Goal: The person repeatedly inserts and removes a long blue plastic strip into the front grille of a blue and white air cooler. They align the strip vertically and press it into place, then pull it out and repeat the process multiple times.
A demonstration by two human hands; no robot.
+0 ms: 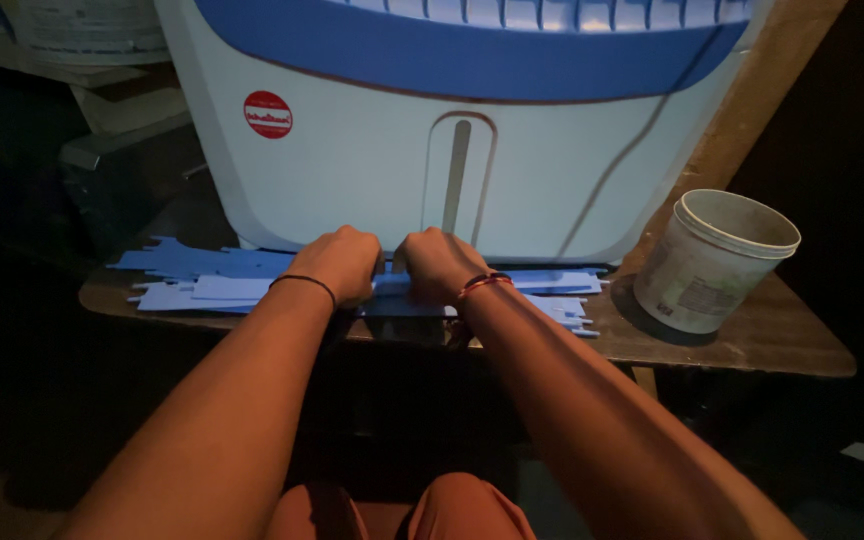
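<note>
Both hands, left hand (pixel 340 262) and right hand (pixel 439 262), are clenched on 1 blue strip (pixel 389 284) (among a loose pile (pixel 202 280)) on the table (pixel 752 345) before a white cooler (pixel 372 170). A jerk could scatter strips or knock the bucket (pixel 717 260).

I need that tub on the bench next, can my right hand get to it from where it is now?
Probably yes: the tub stands apart from the right hand, with only bare bench between them.
</note>
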